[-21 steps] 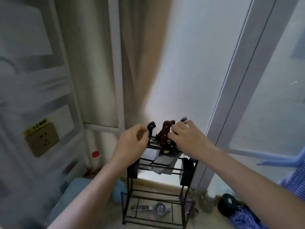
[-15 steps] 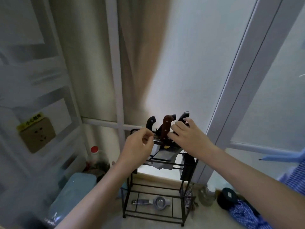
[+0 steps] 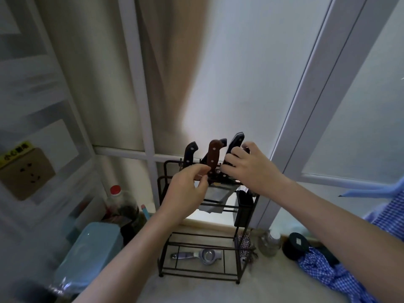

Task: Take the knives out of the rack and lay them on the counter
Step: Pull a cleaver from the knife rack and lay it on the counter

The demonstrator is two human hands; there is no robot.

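Black wire rack (image 3: 162,206) holding knives (image 3: 213,157), right hand (image 3: 251,169) gripping black-handled knife (image 3: 235,143), left hand (image 3: 185,193) pinched, grasp unclear

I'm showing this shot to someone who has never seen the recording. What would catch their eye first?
Probably the two hands meeting at the top of the black wire rack in the middle: the left hand pinching near the base of the brown-handled knife, the right hand on the black-handled knife beside it. Next, a metal squeezer on the rack's bottom shelf.
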